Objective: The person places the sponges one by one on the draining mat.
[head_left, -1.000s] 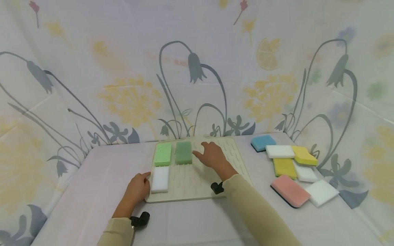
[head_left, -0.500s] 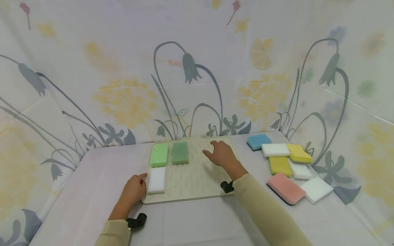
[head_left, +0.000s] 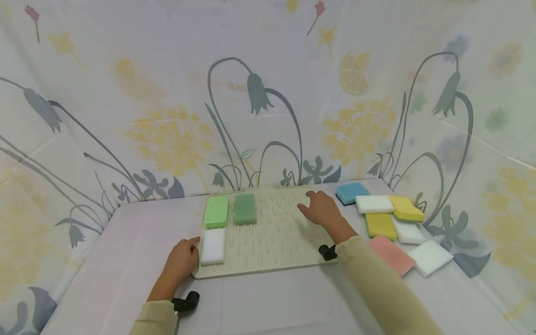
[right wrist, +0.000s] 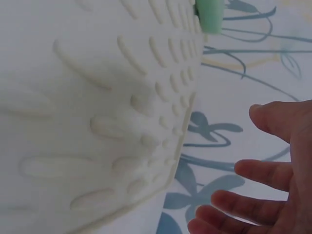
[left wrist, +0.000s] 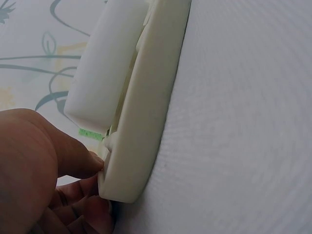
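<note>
A cream ridged drying mat (head_left: 272, 246) lies on the table. In the head view my left hand (head_left: 181, 260) is at its left edge; the left wrist view shows the thumb on the rim and fingertips below, pinching it. A white sponge (head_left: 213, 246) sits at the mat's near left, with a light green sponge (head_left: 217, 211) behind it and a darker green sponge (head_left: 244, 208) to that one's right. Over the mat's right side hovers my right hand (head_left: 321, 210), fingers spread and holding nothing; the right wrist view shows it apart from the ridges.
Right of the mat lies a loose pile: a blue sponge (head_left: 352, 192), a yellow sponge (head_left: 406, 208), an olive-yellow sponge (head_left: 380, 226), a pink sponge (head_left: 393, 256) partly behind the right sleeve, and several white ones. A patterned cloth (head_left: 180, 139) hangs behind the table.
My right hand has moved right, away from the darker green sponge toward the pile, with nothing in it. The left hand stays at the mat's edge. The head view has shifted slightly.
</note>
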Demonstrator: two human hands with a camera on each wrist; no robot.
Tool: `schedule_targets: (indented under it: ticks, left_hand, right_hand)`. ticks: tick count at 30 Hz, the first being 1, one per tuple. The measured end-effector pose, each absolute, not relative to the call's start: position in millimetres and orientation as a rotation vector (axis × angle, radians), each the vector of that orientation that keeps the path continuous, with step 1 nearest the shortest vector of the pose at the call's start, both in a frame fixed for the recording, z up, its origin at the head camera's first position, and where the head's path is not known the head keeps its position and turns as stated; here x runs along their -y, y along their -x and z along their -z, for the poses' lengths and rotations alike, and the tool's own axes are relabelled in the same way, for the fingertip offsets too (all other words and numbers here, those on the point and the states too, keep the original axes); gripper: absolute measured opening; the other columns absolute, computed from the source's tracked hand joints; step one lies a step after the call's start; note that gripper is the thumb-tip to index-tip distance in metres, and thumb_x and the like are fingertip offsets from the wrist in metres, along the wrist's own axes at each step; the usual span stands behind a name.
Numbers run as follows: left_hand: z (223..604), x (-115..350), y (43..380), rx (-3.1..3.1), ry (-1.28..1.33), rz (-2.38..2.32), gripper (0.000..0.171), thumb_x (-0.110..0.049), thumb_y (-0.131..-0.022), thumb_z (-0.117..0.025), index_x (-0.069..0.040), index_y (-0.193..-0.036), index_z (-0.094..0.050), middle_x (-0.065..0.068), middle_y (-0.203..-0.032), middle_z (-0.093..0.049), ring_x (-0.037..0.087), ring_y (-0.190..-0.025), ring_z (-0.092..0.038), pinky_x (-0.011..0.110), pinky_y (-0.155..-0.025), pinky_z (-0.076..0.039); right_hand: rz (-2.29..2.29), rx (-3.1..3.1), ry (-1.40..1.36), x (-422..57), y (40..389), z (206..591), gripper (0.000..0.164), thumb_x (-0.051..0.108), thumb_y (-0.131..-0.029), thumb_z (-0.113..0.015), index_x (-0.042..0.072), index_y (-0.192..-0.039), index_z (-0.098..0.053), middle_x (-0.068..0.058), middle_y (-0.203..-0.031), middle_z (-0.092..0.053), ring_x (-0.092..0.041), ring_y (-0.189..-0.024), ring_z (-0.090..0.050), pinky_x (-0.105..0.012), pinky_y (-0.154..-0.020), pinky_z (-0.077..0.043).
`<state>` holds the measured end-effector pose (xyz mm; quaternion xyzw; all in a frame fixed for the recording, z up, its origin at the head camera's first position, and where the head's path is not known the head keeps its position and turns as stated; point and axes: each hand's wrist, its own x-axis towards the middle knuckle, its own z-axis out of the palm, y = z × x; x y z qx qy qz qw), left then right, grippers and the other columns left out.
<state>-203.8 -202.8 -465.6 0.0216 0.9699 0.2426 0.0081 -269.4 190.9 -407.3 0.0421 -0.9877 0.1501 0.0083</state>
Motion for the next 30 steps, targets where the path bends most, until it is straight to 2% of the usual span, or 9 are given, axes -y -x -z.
schedule_targets:
  ticks: [7, 12, 23, 30]
  left_hand:
    - [466.6, 201.7, 203.8, -3.036, -0.069, -0.766, 0.041, -0.006, -0.093, -0.048, 0.008, -0.131, -0.054, 0.016, -0.092, -0.059, 0.021, -0.076, -0.051, 0.04, -0.069, -0.047]
    - [466.5, 201.3, 204.6, -3.037, -0.058, -0.755, 0.041, -0.006, -0.093, -0.048, 0.008, -0.131, -0.054, 0.016, -0.092, -0.059, 0.021, -0.076, -0.051, 0.039, -0.069, -0.046]
    - [467.3, 202.1, 205.2, -3.045, -0.066, -0.767, 0.041, -0.006, -0.093, -0.048, 0.008, -0.131, -0.054, 0.015, -0.09, -0.059, 0.02, -0.075, -0.05, 0.038, -0.067, -0.045]
    - [467.8, 202.3, 204.2, -3.045, -0.065, -0.769, 0.042, -0.006, -0.092, -0.048, 0.009, -0.131, -0.054, 0.015, -0.09, -0.059, 0.02, -0.074, -0.05, 0.037, -0.066, -0.045]
  right_hand:
    - [-0.436, 3.107, -0.11, -220.2, 267.6, 400.0, 0.06, 0.038, -0.097, -0.052, -0.003, -0.14, -0.045, -0.031, -0.135, -0.049, -0.046, -0.124, -0.048, -0.055, -0.1, -0.041]
    - [-0.386, 3.116, -0.076, -238.6, 267.3, 399.4, 0.061, 0.038, -0.096, -0.052, -0.005, -0.139, -0.046, -0.033, -0.134, -0.049, -0.047, -0.122, -0.049, -0.056, -0.098, -0.043]
    - [-0.328, 3.151, -0.005, -270.0, 266.1, 394.2, 0.062, 0.035, -0.097, -0.049, -0.006, -0.142, -0.042, -0.035, -0.139, -0.043, -0.051, -0.128, -0.041, -0.059, -0.1, -0.039]
    - [-0.279, 3.198, 0.117, -286.6, 268.8, 396.9, 0.063, 0.038, -0.095, -0.048, -0.002, -0.143, -0.04, -0.036, -0.14, -0.037, -0.056, -0.124, -0.04, -0.063, -0.092, -0.042]
